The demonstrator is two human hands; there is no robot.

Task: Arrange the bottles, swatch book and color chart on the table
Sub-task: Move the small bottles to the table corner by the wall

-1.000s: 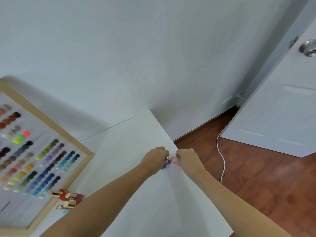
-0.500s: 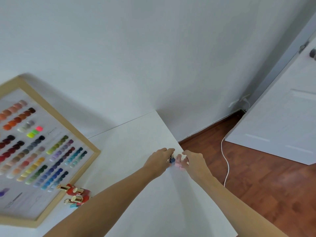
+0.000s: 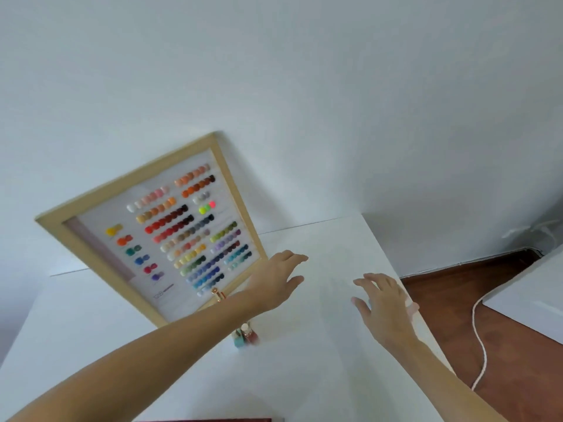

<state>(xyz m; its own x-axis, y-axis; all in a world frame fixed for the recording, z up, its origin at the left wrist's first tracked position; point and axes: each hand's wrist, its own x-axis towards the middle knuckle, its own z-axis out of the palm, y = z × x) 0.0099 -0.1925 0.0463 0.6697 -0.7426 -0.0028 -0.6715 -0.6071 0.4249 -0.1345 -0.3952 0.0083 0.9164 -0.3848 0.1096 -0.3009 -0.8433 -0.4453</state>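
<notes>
Hands empty: we saw left hand (image 3: 275, 280) and right hand (image 3: 385, 300), fingers spread wide above the white surface (image 3: 304, 376). Color chart (image 3: 158, 229) leaned against wall, probably for display; bottles (image 3: 246, 337) stood just before it.

Matt white table (image 3: 304, 376), pale wood-framed color chart (image 3: 240, 196), glossy bottles (image 3: 246, 336)

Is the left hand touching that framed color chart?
Cannot tell. In the head view the left hand overlaps the color chart frame's corner, with no visible gap or contact.
</notes>
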